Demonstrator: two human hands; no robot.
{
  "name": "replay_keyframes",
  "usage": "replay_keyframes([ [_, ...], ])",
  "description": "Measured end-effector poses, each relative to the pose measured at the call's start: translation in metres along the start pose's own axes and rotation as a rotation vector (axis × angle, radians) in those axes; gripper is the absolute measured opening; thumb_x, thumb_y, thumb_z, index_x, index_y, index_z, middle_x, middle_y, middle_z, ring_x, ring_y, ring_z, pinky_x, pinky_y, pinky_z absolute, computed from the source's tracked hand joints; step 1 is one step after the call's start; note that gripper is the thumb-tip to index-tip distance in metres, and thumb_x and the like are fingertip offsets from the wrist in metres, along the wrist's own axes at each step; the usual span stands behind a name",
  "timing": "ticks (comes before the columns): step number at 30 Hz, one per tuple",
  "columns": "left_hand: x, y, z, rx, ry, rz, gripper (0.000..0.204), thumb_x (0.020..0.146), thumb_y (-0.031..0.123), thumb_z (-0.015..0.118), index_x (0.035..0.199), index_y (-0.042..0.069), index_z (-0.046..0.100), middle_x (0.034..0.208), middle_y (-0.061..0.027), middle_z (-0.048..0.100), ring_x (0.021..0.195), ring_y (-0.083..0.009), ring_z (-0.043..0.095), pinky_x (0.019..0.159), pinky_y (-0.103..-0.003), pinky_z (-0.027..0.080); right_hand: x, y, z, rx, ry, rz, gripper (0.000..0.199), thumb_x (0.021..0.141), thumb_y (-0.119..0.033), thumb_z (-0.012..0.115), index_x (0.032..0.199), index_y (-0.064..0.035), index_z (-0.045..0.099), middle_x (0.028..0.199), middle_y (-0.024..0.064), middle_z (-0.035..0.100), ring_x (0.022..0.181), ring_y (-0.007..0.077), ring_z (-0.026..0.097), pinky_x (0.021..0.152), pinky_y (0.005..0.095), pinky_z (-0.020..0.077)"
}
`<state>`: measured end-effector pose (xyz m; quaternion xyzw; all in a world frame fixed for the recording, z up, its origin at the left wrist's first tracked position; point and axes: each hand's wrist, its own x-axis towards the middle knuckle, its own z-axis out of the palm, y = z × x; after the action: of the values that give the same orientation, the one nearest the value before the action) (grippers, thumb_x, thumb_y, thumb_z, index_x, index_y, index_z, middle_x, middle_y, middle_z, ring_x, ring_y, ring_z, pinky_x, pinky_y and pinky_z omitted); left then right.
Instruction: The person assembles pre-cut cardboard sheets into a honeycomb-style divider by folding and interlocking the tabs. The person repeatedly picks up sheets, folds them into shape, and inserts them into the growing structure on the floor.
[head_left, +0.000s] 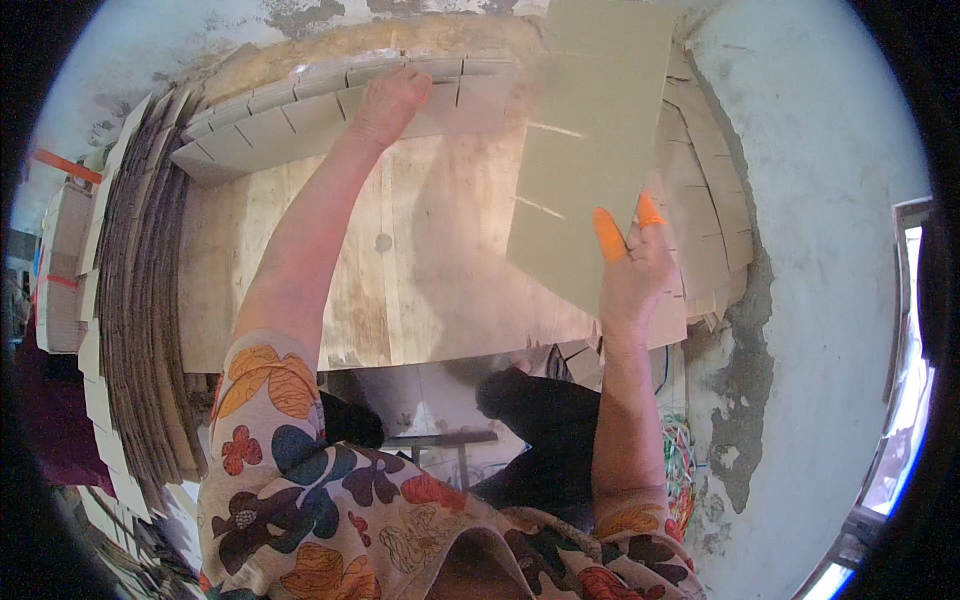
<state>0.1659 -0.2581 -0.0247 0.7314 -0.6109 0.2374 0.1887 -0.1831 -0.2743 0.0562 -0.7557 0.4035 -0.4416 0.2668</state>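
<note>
Toward the far side of the wooden work board, my left hand (398, 98) is closed on the upper edge of a long slotted cardboard strip (315, 125), which stands on edge with other strips behind it. My right hand (640, 265) wears orange finger covers on two fingers. It pinches the near right edge of a flat grey-beige cardboard sheet (590, 130), tilted up off the board. Two narrow slits show along that sheet's left side. The tips of the left fingers are partly hidden behind the strip.
A pale wooden board (390, 270) lies before me. Tall stacks of slotted cardboard (150, 280) stand at its left, and more cardboard pieces (715, 190) lean at the right near a peeling wall (820, 250). Tangled plastic straps (680, 465) lie lower right.
</note>
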Motion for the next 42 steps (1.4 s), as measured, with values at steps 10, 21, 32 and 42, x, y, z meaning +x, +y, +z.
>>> replay_keyframes([
  [10,0.010,0.017,-0.024,-0.094,-0.375,-0.156,0.016,0.076,0.007,0.056,0.092,0.007,0.059,0.080,-0.0151,0.064,0.080,-0.0308,0.062,0.071,-0.043,0.048,0.004,-0.013,-0.004,0.046,-0.054,0.100,0.052,0.079,-0.003,0.069,0.128,-0.0026,0.050,0.070,0.0007,0.046,0.060,0.0061,0.034,0.051,0.0206,0.0343],
  [21,-0.007,0.077,-0.073,-0.144,-0.591,0.080,0.018,0.072,0.005,0.059,0.089,0.008,0.066,0.085,-0.0151,0.064,0.083,-0.0314,0.062,0.072,-0.043,0.049,0.005,-0.018,0.001,-0.185,0.017,-0.151,0.052,0.082,-0.013,0.067,0.130,-0.0072,0.048,0.080,0.0152,0.062,0.061,0.0241,0.056,0.058,0.0305,0.0459],
  [32,-0.017,0.131,-0.094,-0.154,-0.549,0.226,0.017,0.073,-0.002,0.053,0.085,0.003,0.064,0.081,-0.0134,0.062,0.080,-0.0305,0.062,0.068,-0.039,0.051,0.004,-0.015,0.008,-0.262,-0.118,-0.265,0.050,0.086,-0.011,0.060,0.133,-0.0093,0.042,0.093,0.0177,0.061,0.074,0.0345,0.061,0.060,0.0381,0.0486],
  [42,-0.037,0.153,-0.112,-0.278,-0.429,0.181,0.012,0.074,0.001,0.053,0.083,0.000,0.061,0.081,-0.0137,0.061,0.081,-0.0302,0.062,0.069,-0.039,0.051,0.005,-0.008,0.015,-0.273,-0.609,-0.139,0.073,0.083,-0.004,0.054,0.144,-0.0062,0.014,0.091,0.0253,0.060,0.079,0.0387,0.060,0.067,0.0458,0.0469],
])
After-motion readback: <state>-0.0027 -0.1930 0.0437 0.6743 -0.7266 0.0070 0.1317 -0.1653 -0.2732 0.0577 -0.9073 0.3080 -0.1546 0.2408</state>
